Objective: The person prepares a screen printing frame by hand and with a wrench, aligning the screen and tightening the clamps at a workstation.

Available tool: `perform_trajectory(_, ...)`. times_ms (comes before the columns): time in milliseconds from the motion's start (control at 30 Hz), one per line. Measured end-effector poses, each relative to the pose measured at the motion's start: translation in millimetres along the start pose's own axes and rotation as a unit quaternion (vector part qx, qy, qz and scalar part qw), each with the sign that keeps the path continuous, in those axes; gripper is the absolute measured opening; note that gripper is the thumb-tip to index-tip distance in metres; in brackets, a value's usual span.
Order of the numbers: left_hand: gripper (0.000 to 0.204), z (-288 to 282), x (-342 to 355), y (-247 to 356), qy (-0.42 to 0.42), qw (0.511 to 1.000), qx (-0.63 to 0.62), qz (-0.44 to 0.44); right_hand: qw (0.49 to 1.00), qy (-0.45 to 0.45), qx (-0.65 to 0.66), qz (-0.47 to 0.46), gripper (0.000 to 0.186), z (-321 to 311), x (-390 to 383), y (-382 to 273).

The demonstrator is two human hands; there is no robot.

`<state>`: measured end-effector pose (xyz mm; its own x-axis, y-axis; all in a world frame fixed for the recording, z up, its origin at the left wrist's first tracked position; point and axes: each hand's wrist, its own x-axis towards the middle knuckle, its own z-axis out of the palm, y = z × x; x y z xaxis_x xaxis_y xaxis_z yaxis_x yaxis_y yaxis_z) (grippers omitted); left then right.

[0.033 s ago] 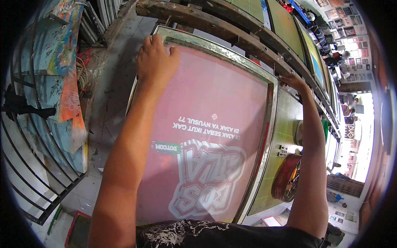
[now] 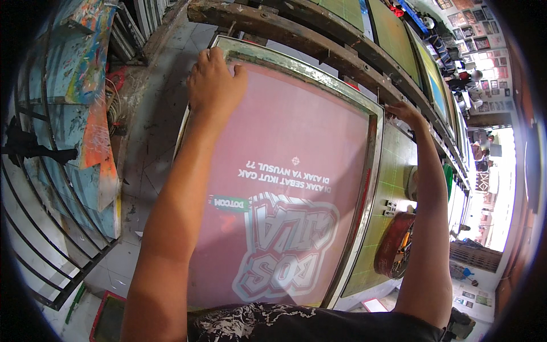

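Note:
A silk-screen printing frame (image 2: 373, 165) with pinkish mesh lies in front of me; pale lettering and a small cross mark show on the mesh, upside down to me. At its far left corner my left hand (image 2: 216, 82) is closed over the frame's edge, the thumb lying on the inner side. Just beyond the far right corner, my right hand (image 2: 404, 114) has its fingers bent together beside the rusty metal rail (image 2: 342, 54). What those fingers hold is too small to make out; something pale and crumpled shows below them.
Right of the frame lies a green gridded board (image 2: 370, 245), bearing a round dark-red container (image 2: 393, 245) with tools in it. More printing boards (image 2: 393, 45) line up beyond the rail. Paint-stained panels (image 2: 80, 114) and a curved black metal rack (image 2: 40, 239) stand left.

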<state>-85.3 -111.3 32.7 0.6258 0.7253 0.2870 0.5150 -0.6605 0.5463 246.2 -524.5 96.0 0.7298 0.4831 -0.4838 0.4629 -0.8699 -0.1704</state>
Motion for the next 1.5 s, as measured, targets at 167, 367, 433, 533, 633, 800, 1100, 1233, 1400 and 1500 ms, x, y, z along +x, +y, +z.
perform_trajectory(167, 0.043, 0.9, -0.5, 0.7, 0.005, 1.0, 0.003, 0.009, 0.988, -0.001, 0.149, -0.028, 0.046, 17.4, 1.1, 11.0)
perform_trajectory(367, 0.043, 6.5, 1.3, -6.1, 0.014, 1.0, 0.011, 0.015, 0.999, 0.034, 0.006, 0.01, 0.046, 9.7, 8.7, 12.8)
perform_trajectory(433, 0.043, 5.7, 1.8, -8.9, 0.017, 1.0, 0.016, 0.015, 1.0, 0.012, -0.017, 0.002, 0.046, 5.8, 9.2, 5.2)
perform_trajectory(533, 0.043, 3.1, 2.5, -6.9, 0.013, 1.0, 0.017, 0.0, 1.0, 0.004, -0.003, -0.027, 0.044, 4.1, 9.8, 3.2)
perform_trajectory(633, 0.043, 3.4, 0.7, 3.3, -0.007, 1.0, 0.007, 0.001, 0.998, -0.02, 0.058, 0.009, 0.041, 2.3, 6.3, 28.1)
perform_trajectory(800, 0.044, 2.1, -1.1, 0.1, 0.0, 1.0, -0.004, 0.003, 0.988, -0.053, 0.136, 0.048, 0.036, 4.4, 8.2, 21.4)
perform_trajectory(1100, 0.045, 0.7, -1.1, -0.6, -0.012, 1.0, -0.001, 0.003, 0.986, -0.074, 0.117, 0.09, 0.059, 3.9, 19.9, 13.5)
perform_trajectory(1233, 0.044, 2.9, 0.5, -4.1, -0.007, 1.0, 0.011, 0.006, 0.988, -0.065, 0.088, 0.107, 0.062, 6.0, 18.7, 0.7)
perform_trajectory(1400, 0.044, 1.6, -0.6, 0.8, -0.004, 1.0, 0.024, 0.004, 0.987, -0.063, 0.056, 0.139, 0.062, -1.7, 4.7, -22.6)
perform_trajectory(1500, 0.045, 1.8, -0.2, -0.4, -0.004, 1.0, 0.026, -0.002, 0.987, -0.077, 0.041, 0.133, 0.064, -6.0, 1.8, -36.5)
